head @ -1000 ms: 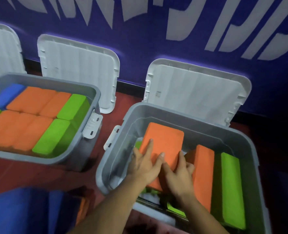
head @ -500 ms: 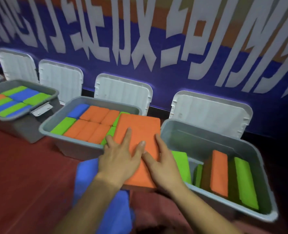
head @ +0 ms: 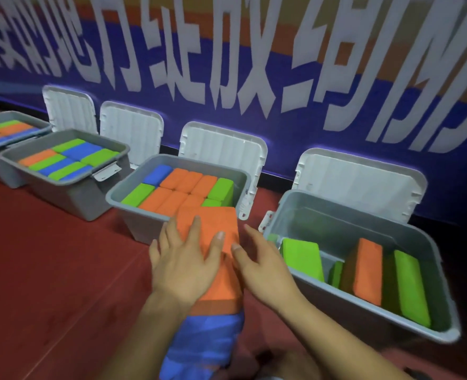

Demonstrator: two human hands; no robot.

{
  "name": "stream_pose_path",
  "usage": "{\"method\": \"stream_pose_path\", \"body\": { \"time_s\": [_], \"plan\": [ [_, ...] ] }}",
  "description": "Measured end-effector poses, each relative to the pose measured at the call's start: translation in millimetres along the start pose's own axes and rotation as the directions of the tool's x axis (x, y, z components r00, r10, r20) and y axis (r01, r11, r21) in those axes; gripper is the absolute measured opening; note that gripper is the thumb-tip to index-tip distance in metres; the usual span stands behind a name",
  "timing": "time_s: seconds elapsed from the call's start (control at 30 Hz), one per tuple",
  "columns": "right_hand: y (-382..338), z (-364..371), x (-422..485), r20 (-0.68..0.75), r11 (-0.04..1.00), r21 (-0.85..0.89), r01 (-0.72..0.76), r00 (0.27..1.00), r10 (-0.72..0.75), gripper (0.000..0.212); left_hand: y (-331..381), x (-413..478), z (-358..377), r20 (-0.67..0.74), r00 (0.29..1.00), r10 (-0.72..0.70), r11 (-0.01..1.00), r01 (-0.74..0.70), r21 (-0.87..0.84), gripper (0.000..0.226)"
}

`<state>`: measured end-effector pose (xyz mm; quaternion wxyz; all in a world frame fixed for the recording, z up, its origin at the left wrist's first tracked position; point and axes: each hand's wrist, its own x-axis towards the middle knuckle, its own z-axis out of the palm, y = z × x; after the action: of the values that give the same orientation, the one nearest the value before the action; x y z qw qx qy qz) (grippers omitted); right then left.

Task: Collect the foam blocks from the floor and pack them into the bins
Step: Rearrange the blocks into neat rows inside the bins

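Setting: red floor (head: 48, 270) at the foot of a blue and orange banner wall (head: 336, 64) with large white lettering; 4 grey bins stood in a row.
Lids: 4 white lids (head: 358, 185), propped upright against the wall behind the bins, which kept every bin open for loading.
Far bins: 2 at upper left (head: 70, 198), filled level with orange, green and blue blocks.
Middle bin: centre of frame (head: 139, 226), top layer laid flat and tight; judged full.
Right bin: right of frame (head: 336, 226), part filled. It held 1 leaning green block (head: 303, 256), 1 upright orange block (head: 366, 270) and 1 upright green block (head: 410, 286). Room was judged left for more.
Task item: orange block (head: 213, 223), centre of frame, in front of the middle bin and left of the right bin, outside both.
Support: blue blocks (head: 205, 346), bottom centre, stacked under the orange one; what bore the stack could not be seen.
Left hand: (head: 183, 264) flat on the orange block's top face, fingers straight and spread, likely pressing to steady the stack.
Right hand: (head: 265, 264) unclenched at the block's right edge, fingers extended, thumb tip at the top face. Contact along the side could not be told.
Step judged: block due for the right bin.
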<state>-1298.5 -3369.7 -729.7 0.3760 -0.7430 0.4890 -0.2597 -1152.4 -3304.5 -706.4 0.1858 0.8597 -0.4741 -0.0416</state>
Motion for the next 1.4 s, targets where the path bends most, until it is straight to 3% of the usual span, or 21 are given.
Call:
{"method": "stream_pose_path", "body": {
  "time_s": [0.17, 0.3, 0.43, 0.6, 0.73, 0.97, 1.1, 1.2, 1.27, 1.3, 1.4],
  "plan": [
    [59, -78, 14, -0.057, 0.980, -0.127, -0.152, 0.988, 0.145, 0.058, 76, 10, 20, -0.002, 0.981, 0.193, 0.978, -0.193, -0.085, 0.085],
    [125, -123, 42, -0.050, 0.913, -0.241, -0.329, 0.944, 0.327, 0.066, 147, 28, 71, 0.187, 0.945, 0.269, 0.960, -0.246, -0.138, 0.094],
    [179, -140, 79, -0.041, 0.865, -0.230, -0.446, 0.893, 0.449, 0.071, 200, 55, 141, 0.334, 0.900, 0.280, 0.959, -0.242, -0.150, 0.077],
    [257, -131, 136, 0.012, 0.812, -0.213, -0.543, 0.830, 0.558, 0.061, 230, 95, 242, 0.485, 0.855, 0.185, 0.982, -0.180, -0.058, 0.071],
    [315, -104, 178, 0.083, 0.773, -0.154, -0.615, 0.772, 0.631, 0.050, 231, 119, 318, 0.612, 0.790, 0.029, 0.999, -0.031, -0.007, 0.075],
    [389, -50, 214, 0.105, 0.667, -0.124, -0.734, 0.659, 0.745, 0.077, 223, 154, 401, 0.687, 0.713, -0.141, 0.985, 0.171, 0.025, 0.074],
    [390, -40, 213, 0.082, 0.612, -0.046, -0.789, 0.608, 0.790, 0.077, 223, 156, 425, 0.666, 0.734, -0.133, 0.985, 0.174, 0.005, 0.071],
    [394, -37, 212, 0.086, 0.585, 0.063, -0.809, 0.588, 0.804, 0.081, 218, 154, 437, 0.707, 0.691, -0.151, 0.957, 0.281, -0.070, 0.070],
    [392, -43, 212, 0.081, 0.543, 0.163, -0.824, 0.559, 0.825, 0.083, 219, 154, 434, 0.702, 0.700, -0.132, 0.943, 0.307, -0.129, 0.072],
    [389, -46, 211, 0.068, 0.521, 0.192, -0.832, 0.541, 0.839, 0.081, 217, 153, 430, 0.694, 0.710, -0.121, 0.939, 0.309, -0.152, 0.074],
    [377, -66, 209, -0.061, 0.555, 0.344, -0.757, 0.572, 0.818, 0.063, 217, 153, 413, 0.656, 0.751, -0.072, 0.937, 0.277, -0.214, 0.078]
  ]
}}
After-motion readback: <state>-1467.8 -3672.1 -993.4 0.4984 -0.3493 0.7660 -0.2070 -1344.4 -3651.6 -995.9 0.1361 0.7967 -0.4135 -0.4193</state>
